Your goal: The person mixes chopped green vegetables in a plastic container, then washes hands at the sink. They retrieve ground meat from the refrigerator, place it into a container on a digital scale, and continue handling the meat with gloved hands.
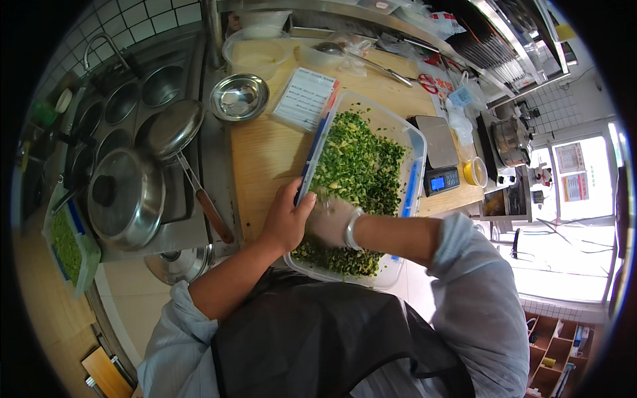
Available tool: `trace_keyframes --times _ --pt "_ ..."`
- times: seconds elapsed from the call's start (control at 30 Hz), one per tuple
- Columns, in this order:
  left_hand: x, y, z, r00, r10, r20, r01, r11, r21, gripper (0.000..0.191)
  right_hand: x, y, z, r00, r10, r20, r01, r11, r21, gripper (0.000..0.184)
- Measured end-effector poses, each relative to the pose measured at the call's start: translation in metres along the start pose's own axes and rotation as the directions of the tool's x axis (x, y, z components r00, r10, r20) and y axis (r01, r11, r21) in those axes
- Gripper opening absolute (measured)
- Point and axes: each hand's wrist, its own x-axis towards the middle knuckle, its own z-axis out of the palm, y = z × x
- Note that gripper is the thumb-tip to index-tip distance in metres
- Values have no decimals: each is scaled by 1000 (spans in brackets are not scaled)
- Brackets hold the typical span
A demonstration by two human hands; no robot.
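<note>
A large clear plastic tub (pixel 417 134) stands before me at the wooden table's near edge, filled with finely chopped greens (pixel 356 154) flecked with yellow bits. My left hand (pixel 286 216) grips the tub's left side, thumb over the rim beside a blue clip. Inside the tub, my right hand (pixel 331 219) is pushed into the greens. It wears a thin, pale glove and is blurred by motion; its fingers are mostly hidden, so what they hold cannot be made out. A silver-coloured bangle (pixel 352 229) circles the right wrist.
Right of the tub sits a digital scale (pixel 436 144). A steel bowl (pixel 239 97) and a stack of printed labels (pixel 306 97) lie to the left. The stove unit (pixel 161 84) carries a wooden-handled strainer (pixel 176 129) and a lidded pan (pixel 127 199). A metal shelf (pixel 318 12) overhangs the back.
</note>
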Motion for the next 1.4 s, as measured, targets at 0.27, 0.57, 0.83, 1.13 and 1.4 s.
trace_keyframes --times 0.27,0.57,0.83,1.13,1.4 --pt "-2 1 -1 996 -87 31 88 995 -44 54 -17 48 -19 848 524 77 -529 841 110 30" --pt "-3 3 -1 995 -96 19 98 990 -97 50 37 110 -25 760 644 -90 -631 764 137 33" --pt "-2 11 -2 1000 -7 0 7 1000 17 50 -37 106 21 727 686 16 -610 635 475 39" --pt "1 5 1 999 -33 20 34 999 -42 49 -54 120 101 740 612 279 -241 -146 960 45" --pt "0 2 1 999 -33 20 33 999 7 55 -48 39 65 777 526 346 299 -792 532 69"
